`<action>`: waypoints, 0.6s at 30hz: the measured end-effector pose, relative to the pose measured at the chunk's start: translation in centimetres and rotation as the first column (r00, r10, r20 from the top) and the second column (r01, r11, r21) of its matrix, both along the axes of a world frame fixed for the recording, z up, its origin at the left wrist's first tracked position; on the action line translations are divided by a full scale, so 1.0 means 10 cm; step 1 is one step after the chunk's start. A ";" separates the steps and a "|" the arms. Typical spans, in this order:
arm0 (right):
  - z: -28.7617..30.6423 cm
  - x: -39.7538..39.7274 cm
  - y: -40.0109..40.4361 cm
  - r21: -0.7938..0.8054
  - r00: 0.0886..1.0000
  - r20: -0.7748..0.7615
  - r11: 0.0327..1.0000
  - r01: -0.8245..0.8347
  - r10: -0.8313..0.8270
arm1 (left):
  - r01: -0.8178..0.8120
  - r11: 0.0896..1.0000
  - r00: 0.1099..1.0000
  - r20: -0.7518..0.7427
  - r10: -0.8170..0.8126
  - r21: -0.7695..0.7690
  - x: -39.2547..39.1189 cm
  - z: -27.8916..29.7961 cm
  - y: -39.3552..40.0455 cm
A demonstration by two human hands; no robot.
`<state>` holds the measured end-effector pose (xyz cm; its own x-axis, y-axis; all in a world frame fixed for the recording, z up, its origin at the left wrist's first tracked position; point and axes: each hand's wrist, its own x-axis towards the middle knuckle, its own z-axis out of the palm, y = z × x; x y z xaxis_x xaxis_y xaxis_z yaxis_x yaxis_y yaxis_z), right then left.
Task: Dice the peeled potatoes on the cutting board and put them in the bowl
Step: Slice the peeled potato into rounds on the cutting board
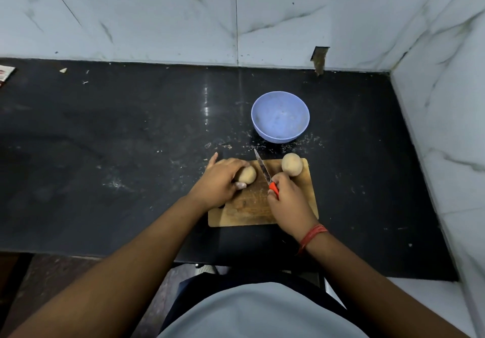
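Head view: the black counter (105,132) runs along marble-patterned wall tiles (157,14) at its far edge and right end. A packet (5,75) lies at the far left corner, and pale crumbs are scattered between the bowl and the board. The blue bowl (280,116) stands near the far edge, just beyond the wooden cutting board (307,195), which lies at the near edge. Nothing is visible inside the bowl.

Two whole peeled potatoes sit on the board. The left potato (248,174) lies at the far left corner; the left hand (220,180) covers its left side, fingers (233,164) curled over it and gripping it. The right potato (291,164) rests at the far right corner, untouched, just beyond the right hand (287,198). That hand grips the red handle of the knife (263,169), whose blade points toward the bowl between the two potatoes. An orange thread band (313,234) circles the right wrist.
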<state>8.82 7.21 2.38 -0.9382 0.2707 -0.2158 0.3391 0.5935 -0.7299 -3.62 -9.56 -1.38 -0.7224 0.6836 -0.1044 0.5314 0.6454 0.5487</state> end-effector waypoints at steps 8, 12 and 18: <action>0.03 -0.04 -0.15 0.042 0.990 0.110 0.995 -0.094 0.089 | -0.043 0.998 0.999 0.017 0.042 0.049 0.01 -0.02 -0.07; 0.03 -0.07 -0.23 0.125 0.973 0.189 0.980 -0.155 0.130 | -0.053 0.996 0.998 0.026 0.051 0.072 0.00 -0.05 -0.08; 0.01 -0.12 -0.31 0.173 0.910 0.391 0.959 -0.223 0.141 | -0.048 0.993 0.999 0.003 0.048 0.110 0.01 -0.09 -0.08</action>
